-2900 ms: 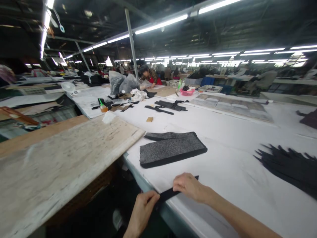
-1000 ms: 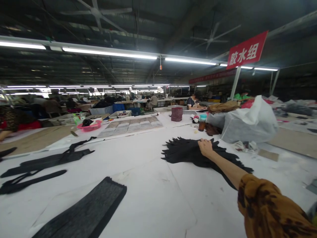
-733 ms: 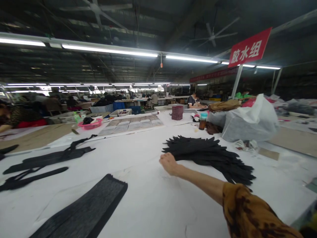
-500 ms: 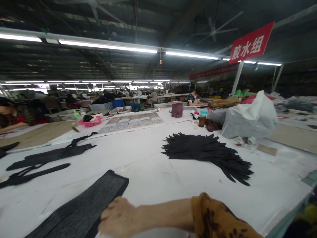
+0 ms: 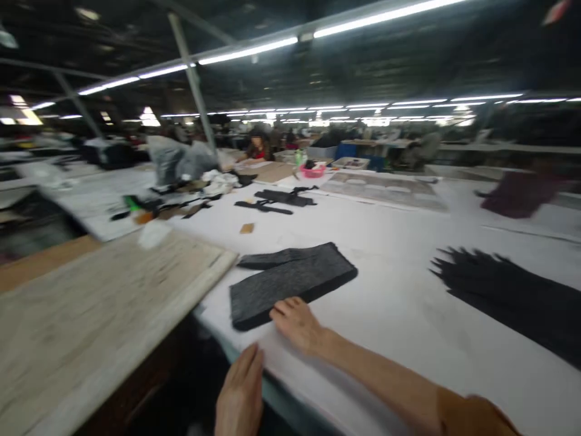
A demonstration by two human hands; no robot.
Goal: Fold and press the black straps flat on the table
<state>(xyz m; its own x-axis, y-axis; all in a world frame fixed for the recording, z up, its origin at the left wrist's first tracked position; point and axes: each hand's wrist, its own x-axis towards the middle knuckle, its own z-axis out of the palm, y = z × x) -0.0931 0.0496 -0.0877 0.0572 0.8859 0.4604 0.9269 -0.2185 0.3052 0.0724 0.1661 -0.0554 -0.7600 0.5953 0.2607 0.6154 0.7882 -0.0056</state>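
Observation:
A stack of dark grey fabric pieces (image 5: 290,275) with black edges lies on the white table (image 5: 390,303). My right hand (image 5: 297,324) rests at the stack's near edge, its fingers bent and pressed together against the side. Lower down, my left hand (image 5: 241,387) is at the table's front edge, fingers straight and lying side by side, with nothing seen in it. A fanned pile of black strips (image 5: 512,297) lies to the right. Farther back are more black pieces (image 5: 284,197).
A beige board (image 5: 104,321) stands on the left, with a dark gap between it and the table. Behind are a small tan block (image 5: 247,228), a pink basin (image 5: 313,171), plastic bags (image 5: 177,160) and a seated person (image 5: 258,148).
The view has swung left, so the strips now appear farther right. My left hand and the beige board have come into view. My right hand remains beside the grey stack.

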